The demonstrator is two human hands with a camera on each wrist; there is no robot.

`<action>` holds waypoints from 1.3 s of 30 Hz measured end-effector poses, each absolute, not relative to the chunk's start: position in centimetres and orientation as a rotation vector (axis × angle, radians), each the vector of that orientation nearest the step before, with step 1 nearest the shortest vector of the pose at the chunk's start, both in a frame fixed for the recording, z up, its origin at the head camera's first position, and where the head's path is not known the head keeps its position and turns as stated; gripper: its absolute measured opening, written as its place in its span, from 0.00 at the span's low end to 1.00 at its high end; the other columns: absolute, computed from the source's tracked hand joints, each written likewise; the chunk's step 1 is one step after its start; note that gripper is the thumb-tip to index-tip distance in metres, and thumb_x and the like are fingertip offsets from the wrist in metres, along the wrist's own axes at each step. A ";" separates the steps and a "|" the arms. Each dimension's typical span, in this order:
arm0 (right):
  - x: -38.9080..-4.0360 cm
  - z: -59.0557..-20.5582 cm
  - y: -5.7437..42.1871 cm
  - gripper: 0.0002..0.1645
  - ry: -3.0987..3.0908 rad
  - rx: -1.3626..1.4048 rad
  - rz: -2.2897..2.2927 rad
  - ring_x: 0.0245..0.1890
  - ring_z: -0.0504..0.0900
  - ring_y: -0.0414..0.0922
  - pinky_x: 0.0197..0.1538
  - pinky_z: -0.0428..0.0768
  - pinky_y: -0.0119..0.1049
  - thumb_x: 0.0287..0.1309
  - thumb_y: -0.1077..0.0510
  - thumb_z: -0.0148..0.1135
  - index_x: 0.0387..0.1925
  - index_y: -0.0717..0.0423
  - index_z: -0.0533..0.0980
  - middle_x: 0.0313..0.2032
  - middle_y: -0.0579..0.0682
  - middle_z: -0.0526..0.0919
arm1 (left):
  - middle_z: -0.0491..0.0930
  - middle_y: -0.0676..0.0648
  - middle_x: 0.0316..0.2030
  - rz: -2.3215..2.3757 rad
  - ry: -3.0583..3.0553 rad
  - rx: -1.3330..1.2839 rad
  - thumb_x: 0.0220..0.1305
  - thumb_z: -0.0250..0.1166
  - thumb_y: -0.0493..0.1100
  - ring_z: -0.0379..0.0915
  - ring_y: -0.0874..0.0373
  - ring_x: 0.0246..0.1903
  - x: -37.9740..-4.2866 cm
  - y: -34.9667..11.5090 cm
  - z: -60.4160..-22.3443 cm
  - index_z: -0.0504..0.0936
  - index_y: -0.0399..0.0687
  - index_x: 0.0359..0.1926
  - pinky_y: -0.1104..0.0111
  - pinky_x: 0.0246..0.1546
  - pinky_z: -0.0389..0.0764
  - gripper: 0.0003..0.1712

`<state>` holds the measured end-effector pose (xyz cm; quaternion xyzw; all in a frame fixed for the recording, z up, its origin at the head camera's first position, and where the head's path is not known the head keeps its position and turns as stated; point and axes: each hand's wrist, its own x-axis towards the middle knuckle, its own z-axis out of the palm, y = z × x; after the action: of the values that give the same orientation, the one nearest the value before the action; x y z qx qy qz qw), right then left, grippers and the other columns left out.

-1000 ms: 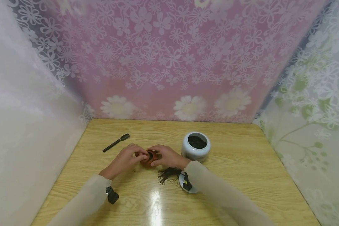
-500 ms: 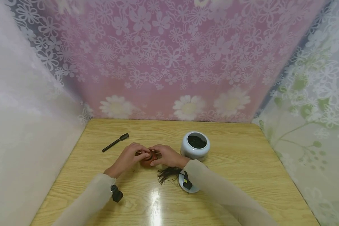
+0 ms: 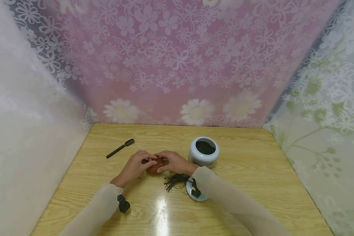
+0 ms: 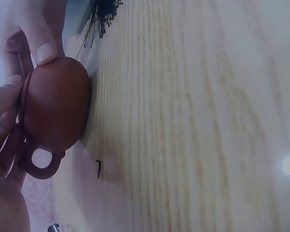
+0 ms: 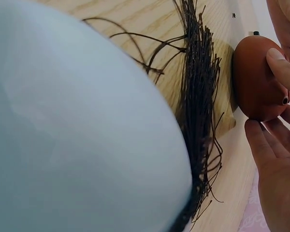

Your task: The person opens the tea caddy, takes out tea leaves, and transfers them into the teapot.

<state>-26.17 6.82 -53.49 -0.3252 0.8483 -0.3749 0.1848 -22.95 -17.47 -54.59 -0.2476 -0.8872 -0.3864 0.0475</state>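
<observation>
A small red-brown clay teapot stands on the wooden table, its loop handle on the left hand's side. Its matching lid sits over the opening. With thumb and fingers, my left hand pinches this lid from the left and above. My right hand grips the pot's body from the right, thumb on the near side and fingers behind. In the right wrist view, the short spout points out between that thumb and the fingers. The hands hide much of the lid's top.
A white jar filled with dark tea leaves stands beyond the right forearm. Under that forearm lies a round white lid-like piece with a dark stringy tassel. A black scoop lies at the back left.
The dark opening of the teapot, visible a second ago, is now covered by the lid. My left hand has shifted slightly right, while the right hand keeps its hold.
</observation>
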 end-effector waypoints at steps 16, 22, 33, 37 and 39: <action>-26.1 -51.7 7.8 0.50 2.402 -0.849 -1.108 0.77 0.74 0.58 0.75 0.77 0.53 0.71 0.44 0.75 0.85 0.50 0.63 0.81 0.53 0.69 | 0.86 0.58 0.46 -1.273 -2.663 -0.686 0.74 0.74 0.50 0.77 0.59 0.47 -22.7 -17.7 -54.7 0.92 0.58 0.55 0.60 0.47 0.86 0.12; -26.2 -49.3 9.4 0.48 2.447 -0.879 -1.144 0.79 0.71 0.59 0.77 0.74 0.55 0.72 0.40 0.72 0.85 0.42 0.63 0.81 0.48 0.68 | 0.88 0.56 0.48 -1.267 -2.611 -0.721 0.75 0.73 0.49 0.80 0.55 0.50 -22.6 -17.1 -53.6 0.92 0.59 0.55 0.57 0.48 0.88 0.11; -27.1 -45.6 14.4 0.46 2.610 -0.865 -1.142 0.80 0.70 0.55 0.80 0.72 0.52 0.70 0.44 0.76 0.83 0.43 0.67 0.80 0.49 0.69 | 0.85 0.57 0.42 -1.308 -2.567 -0.838 0.77 0.72 0.47 0.80 0.52 0.49 -23.5 -14.0 -52.3 0.91 0.56 0.55 0.48 0.50 0.88 0.11; -27.4 -44.8 16.9 0.47 2.656 -0.857 -1.148 0.80 0.70 0.57 0.80 0.70 0.56 0.69 0.42 0.76 0.82 0.45 0.67 0.80 0.52 0.68 | 0.83 0.58 0.42 -1.357 -2.597 -0.869 0.78 0.71 0.49 0.79 0.57 0.50 -23.4 -12.6 -52.1 0.91 0.56 0.57 0.61 0.49 0.90 0.12; -27.6 -44.8 18.1 0.48 2.682 -0.847 -1.146 0.80 0.69 0.58 0.80 0.70 0.57 0.69 0.41 0.76 0.83 0.45 0.66 0.81 0.52 0.68 | 0.82 0.59 0.42 -1.354 -2.615 -0.884 0.78 0.70 0.51 0.78 0.60 0.51 -23.3 -11.9 -52.0 0.90 0.55 0.57 0.66 0.46 0.89 0.13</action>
<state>-27.59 18.13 -44.77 -0.2784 0.8820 -0.3767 0.0522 -23.35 -11.95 -52.04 -0.2874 -0.8500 -0.4402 0.0333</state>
